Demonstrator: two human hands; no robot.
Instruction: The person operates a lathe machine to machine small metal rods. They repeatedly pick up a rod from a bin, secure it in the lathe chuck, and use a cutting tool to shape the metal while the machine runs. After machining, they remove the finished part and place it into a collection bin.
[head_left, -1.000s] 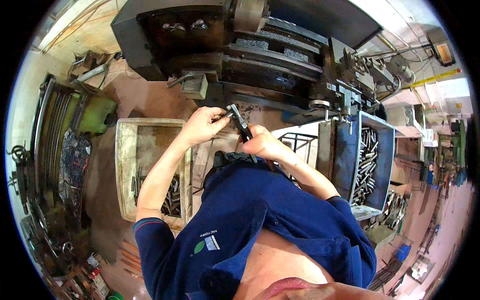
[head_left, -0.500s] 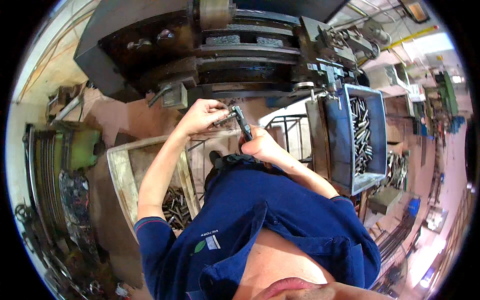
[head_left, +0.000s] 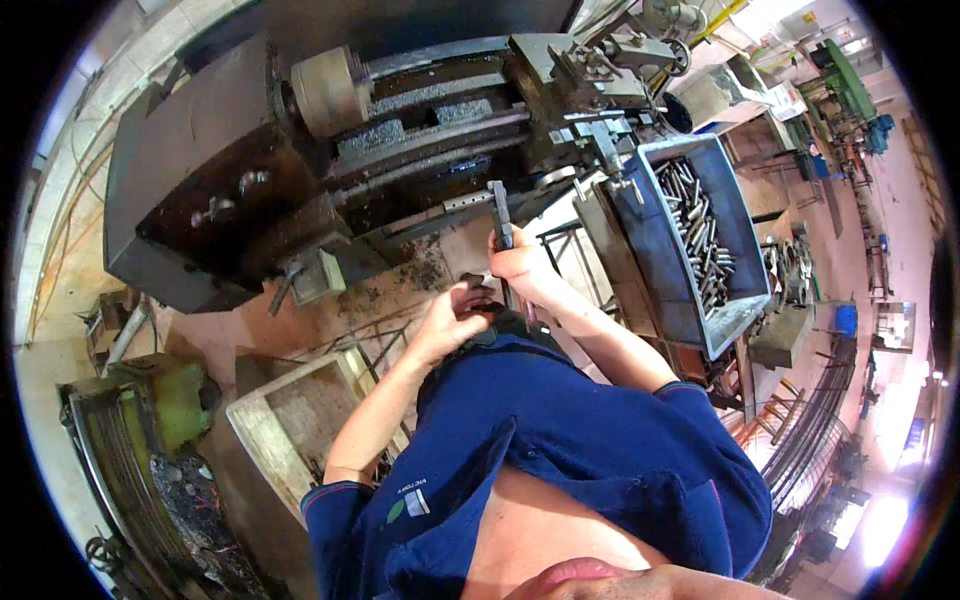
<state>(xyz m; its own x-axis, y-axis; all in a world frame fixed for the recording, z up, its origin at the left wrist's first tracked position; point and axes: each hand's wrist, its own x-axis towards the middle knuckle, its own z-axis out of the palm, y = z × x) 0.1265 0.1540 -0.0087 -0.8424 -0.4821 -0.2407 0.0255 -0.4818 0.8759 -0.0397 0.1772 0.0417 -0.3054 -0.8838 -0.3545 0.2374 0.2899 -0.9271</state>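
My right hand (head_left: 520, 268) is closed round a caliper (head_left: 503, 225), a narrow metal tool with a dark slider, held upright with its jaws toward the machine. Beside the jaws, on their left, appears a short grey rod with small holes (head_left: 466, 203); I cannot tell whether the jaws grip it. Lower and to the left, my left hand (head_left: 448, 325) is in front of my waist, thumb apart from the bent fingers. Nothing shows in it, though the fingertips are partly hidden against dark clothing.
A lathe (head_left: 430, 150) with metal chips stands ahead. At the right, a blue crate (head_left: 740, 240) holds many metal rods (head_left: 695, 230). A pale wooden-looking box (head_left: 270, 440) is at lower left. A small lidded box (head_left: 318, 277) juts from the lathe's front.
My left hand has left the caliper and the metal piece and dropped toward my waist. The right hand still holds the caliper, now more upright. The view has turned and shifted.
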